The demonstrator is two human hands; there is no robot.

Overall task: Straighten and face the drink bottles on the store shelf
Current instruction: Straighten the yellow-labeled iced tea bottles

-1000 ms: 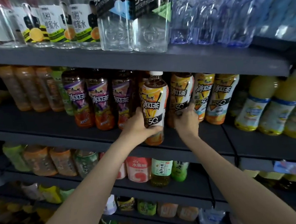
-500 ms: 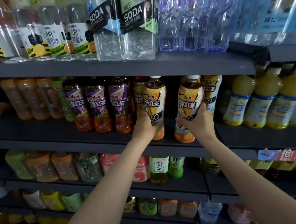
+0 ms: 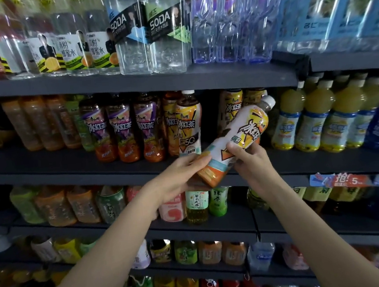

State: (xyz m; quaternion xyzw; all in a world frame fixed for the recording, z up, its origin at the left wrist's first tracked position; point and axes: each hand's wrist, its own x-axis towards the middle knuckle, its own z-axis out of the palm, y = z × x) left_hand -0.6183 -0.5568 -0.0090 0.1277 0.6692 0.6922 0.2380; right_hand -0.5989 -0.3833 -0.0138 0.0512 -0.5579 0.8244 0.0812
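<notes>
A yellow-and-white iced tea bottle [image 3: 241, 136] with a white cap is off the shelf and tilted, its cap pointing up to the right. My left hand [image 3: 182, 174] grips its orange base. My right hand [image 3: 248, 158] grips its middle from below. Another bottle of the same tea [image 3: 188, 125] stands upright on the dark middle shelf [image 3: 70, 164] just left of the held one, label facing out. More of that tea stands behind [image 3: 232, 106], partly hidden by the held bottle.
Three purple-labelled tea bottles [image 3: 123, 136] stand left of the yellow ones, yellow juice bottles [image 3: 320, 117] to the right. Clear soda bottles [image 3: 150, 31] sit on the shelf above. Lower shelves hold green tea bottles [image 3: 196, 205] and several other drinks.
My right hand has lifted the bottle off the shelf and tipped it to the right. My left hand let go of the upright bottle and took the tilted bottle's base.
</notes>
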